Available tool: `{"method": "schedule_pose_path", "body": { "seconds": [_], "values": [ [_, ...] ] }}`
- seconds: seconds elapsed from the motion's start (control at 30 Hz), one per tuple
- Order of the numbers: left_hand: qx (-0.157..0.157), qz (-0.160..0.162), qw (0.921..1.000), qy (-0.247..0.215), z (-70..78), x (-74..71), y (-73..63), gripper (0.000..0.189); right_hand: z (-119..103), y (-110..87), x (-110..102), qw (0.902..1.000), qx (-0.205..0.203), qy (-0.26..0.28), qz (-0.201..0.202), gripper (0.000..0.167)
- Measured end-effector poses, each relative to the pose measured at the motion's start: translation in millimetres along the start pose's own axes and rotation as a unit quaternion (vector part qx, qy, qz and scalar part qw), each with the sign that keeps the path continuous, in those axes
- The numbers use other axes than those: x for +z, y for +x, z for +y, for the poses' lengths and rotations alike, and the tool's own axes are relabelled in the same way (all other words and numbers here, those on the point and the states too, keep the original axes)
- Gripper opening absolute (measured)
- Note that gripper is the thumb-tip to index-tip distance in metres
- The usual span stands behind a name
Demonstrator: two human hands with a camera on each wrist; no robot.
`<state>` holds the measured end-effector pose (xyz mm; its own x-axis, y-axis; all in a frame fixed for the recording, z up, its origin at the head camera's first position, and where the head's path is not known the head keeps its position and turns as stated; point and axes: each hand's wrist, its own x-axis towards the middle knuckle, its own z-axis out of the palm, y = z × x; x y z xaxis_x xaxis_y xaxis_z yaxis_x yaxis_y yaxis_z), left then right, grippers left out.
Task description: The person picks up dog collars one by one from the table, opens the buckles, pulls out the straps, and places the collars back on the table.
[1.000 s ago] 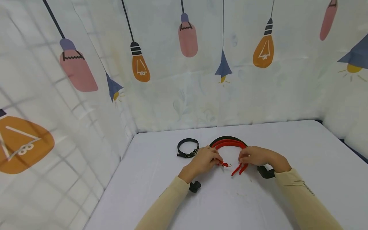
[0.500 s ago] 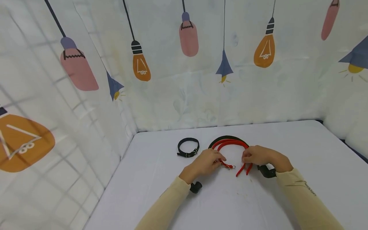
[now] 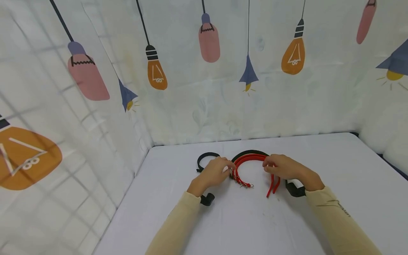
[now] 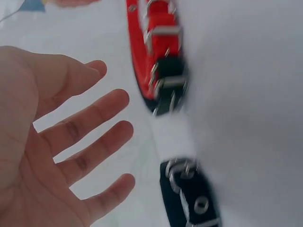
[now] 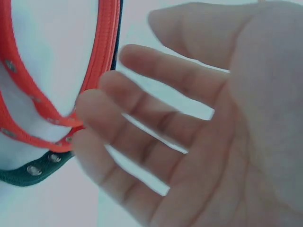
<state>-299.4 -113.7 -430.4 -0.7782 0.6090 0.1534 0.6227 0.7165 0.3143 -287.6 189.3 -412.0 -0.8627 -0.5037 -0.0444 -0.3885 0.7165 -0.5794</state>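
Two red collars [image 3: 255, 157] and a dark green collar [image 3: 248, 152] lie nested in an open arch on the white table. Their buckles are gathered on the left side, their punched ends on the right. My left hand [image 3: 214, 172] hovers between the red buckles and a dark buckled collar [image 3: 199, 162], which it partly covers. In the left wrist view its fingers are spread, holding nothing, beside the green collar's buckle [image 4: 170, 84]. My right hand [image 3: 285, 167] is over the collars' right ends. Its fingers [image 5: 142, 99] are loosely bent, fingertips right by the red straps [image 5: 106, 42], nothing gripped.
The table [image 3: 153, 191] is covered in white cloth, with its back edge against a fabric wall [image 3: 204, 106] printed with hanging lamps. Black wrist-camera mounts [image 3: 295, 190] stick out below both wrists.
My left hand has let go of the red buckle ends and moved left, now covering part of the dark collar. My right hand has loosened from the red strap ends and risen slightly.
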Motion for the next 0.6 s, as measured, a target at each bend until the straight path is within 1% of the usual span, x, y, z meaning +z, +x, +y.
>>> {"method": "schedule_pose_path", "body": {
  "seconds": [0.07, 0.17, 0.3, 0.4, 0.5, 0.6],
  "values": [
    [-0.015, 0.013, 0.9998, -0.007, -9.1, -9.9, -2.6, 0.023, -0.7, 1.4, -0.1, 0.9996, -0.016, 0.002, 0.022, 0.024],
    [-0.050, 0.028, 0.9981, -0.026, -23.1, -23.2, -10.7, 0.021, -5.7, 2.9, 2.2, 0.9981, -0.035, 0.014, 0.049, 0.021],
    [-0.092, 0.051, 0.9932, -0.050, -38.8, -39.6, -21.7, 0.017, -17.3, 4.6, 7.4, 0.9943, -0.058, 0.024, 0.086, 0.015],
    [-0.110, 0.071, 0.9893, -0.064, -48.3, -49.5, -28.5, 0.015, -26.5, 8.0, 15.4, 0.9904, -0.077, 0.025, 0.112, 0.011],
    [-0.123, 0.085, 0.9865, -0.065, -56.4, -56.1, -33.6, 0.014, -36.2, 13.1, 26.2, 0.9870, -0.095, 0.033, 0.126, 0.009],
    [-0.139, 0.084, 0.9853, -0.052, -63.4, -58.5, -37.2, 0.013, -48.1, 19.0, 37.0, 0.9866, -0.106, 0.040, 0.118, 0.010]
  ]
}}
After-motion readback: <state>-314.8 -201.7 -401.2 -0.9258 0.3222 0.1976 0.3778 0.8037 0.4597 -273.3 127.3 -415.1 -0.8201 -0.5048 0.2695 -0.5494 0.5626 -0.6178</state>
